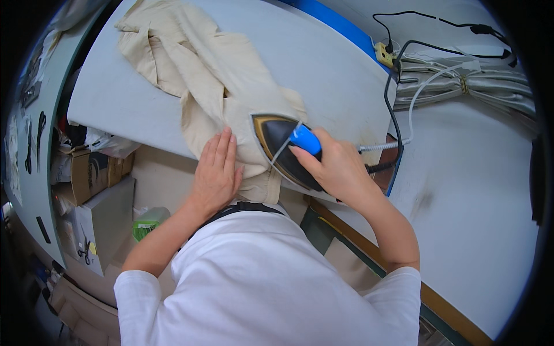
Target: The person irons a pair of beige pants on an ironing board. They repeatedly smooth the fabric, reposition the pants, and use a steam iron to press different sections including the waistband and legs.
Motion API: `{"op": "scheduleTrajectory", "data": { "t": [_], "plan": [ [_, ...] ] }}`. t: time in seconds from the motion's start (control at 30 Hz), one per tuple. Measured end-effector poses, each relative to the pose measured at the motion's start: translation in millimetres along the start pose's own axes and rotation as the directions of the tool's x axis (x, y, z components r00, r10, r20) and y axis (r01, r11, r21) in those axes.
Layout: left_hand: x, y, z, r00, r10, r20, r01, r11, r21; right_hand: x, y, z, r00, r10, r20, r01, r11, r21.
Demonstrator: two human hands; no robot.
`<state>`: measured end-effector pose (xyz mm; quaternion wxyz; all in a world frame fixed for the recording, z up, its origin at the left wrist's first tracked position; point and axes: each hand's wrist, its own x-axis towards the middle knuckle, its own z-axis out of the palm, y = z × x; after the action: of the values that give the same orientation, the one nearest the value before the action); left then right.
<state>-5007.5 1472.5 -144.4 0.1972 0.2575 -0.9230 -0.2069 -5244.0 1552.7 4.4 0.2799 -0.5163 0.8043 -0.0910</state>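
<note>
A cream cloth garment (242, 65) lies in folds across the white padded ironing table (329, 65), its near end hanging over the front edge by my waist. My right hand (339, 162) grips the blue handle of a dark steam iron (277, 138). The iron's tip points up and to the left, and its sole is over the garment's right side; whether it presses fully on the cloth I cannot tell. To the left of the iron, my left hand (216, 166) rests palm down on the cloth, fingers stretched out and holding nothing.
A black cable (387, 104) and a pale hose (411, 108) trail right from the iron, near a yellow power socket (383, 55). Bundled silvery fabric (489, 86) lies on a white table (471, 194). At left are scissors (40, 134), a cardboard box (88, 175) and a green-labelled container (149, 222).
</note>
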Motion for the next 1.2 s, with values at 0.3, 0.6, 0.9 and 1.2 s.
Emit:
{"op": "scheduleTrajectory", "data": {
  "t": [0.3, 0.6, 0.9, 1.2],
  "plan": [
    [-21.5, -16.7, 5.2, 0.959, -0.213, -0.188, 0.19, 0.973, -0.132, 103.9, -64.6, -3.2, 0.99, -0.142, 0.016, 0.143, 0.983, -0.116],
    [28.0, -63.2, -14.8, 0.94, -0.141, -0.311, 0.131, 0.99, -0.054, 40.3, -46.5, -3.8, 0.977, -0.056, 0.205, 0.073, 0.994, -0.077],
    [87.0, -74.3, -4.1, 0.988, 0.087, -0.125, -0.072, 0.99, 0.124, -29.1, 174.1, 24.6, 0.813, 0.582, -0.024, -0.475, 0.686, 0.551],
    [39.9, -63.5, -87.4, 0.95, 0.313, -0.004, -0.306, 0.929, 0.208, -31.9, 230.1, 38.5, 0.703, 0.147, -0.696, -0.349, 0.924, -0.158]
  ]
}}
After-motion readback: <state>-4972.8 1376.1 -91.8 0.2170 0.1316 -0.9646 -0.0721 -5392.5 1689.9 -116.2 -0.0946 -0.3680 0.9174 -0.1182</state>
